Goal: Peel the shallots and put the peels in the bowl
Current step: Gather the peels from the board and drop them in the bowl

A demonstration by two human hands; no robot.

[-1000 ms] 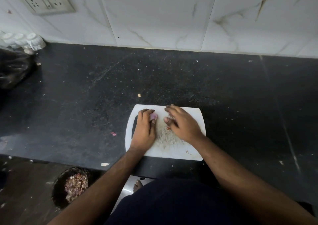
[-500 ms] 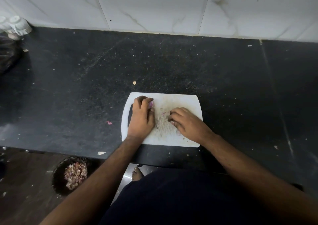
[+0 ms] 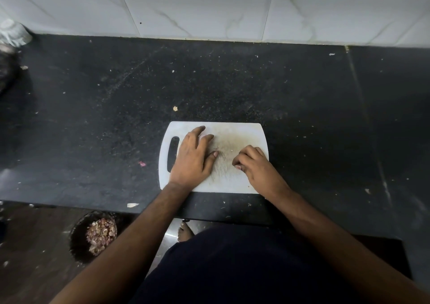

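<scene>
A white cutting board (image 3: 242, 131) lies on the black counter near its front edge. My left hand (image 3: 193, 157) lies palm down on the board's left half, beside the handle slot, with fingers stretched out. No shallot shows; its palm covers the spot. My right hand (image 3: 253, 164) is on the board's right half with fingers curled and tips pinched together low on the board, seemingly on a small bit of peel that I cannot see clearly. A dark bowl (image 3: 76, 238) holding reddish shallot peels (image 3: 101, 236) stands on the floor at lower left.
Peel scraps lie loose on the black counter (image 3: 232, 82): a pink bit (image 3: 142, 163), a tan one (image 3: 175, 108) and a pale one (image 3: 132, 205) at the front edge. A tiled wall backs the counter. Dark bags and white containers (image 3: 14, 33) sit far left.
My left hand has flattened onto the board; the pink shallot seen at its fingertips earlier no longer shows. My right hand has pulled back toward me and curled tighter. The camera has tilted downward.
</scene>
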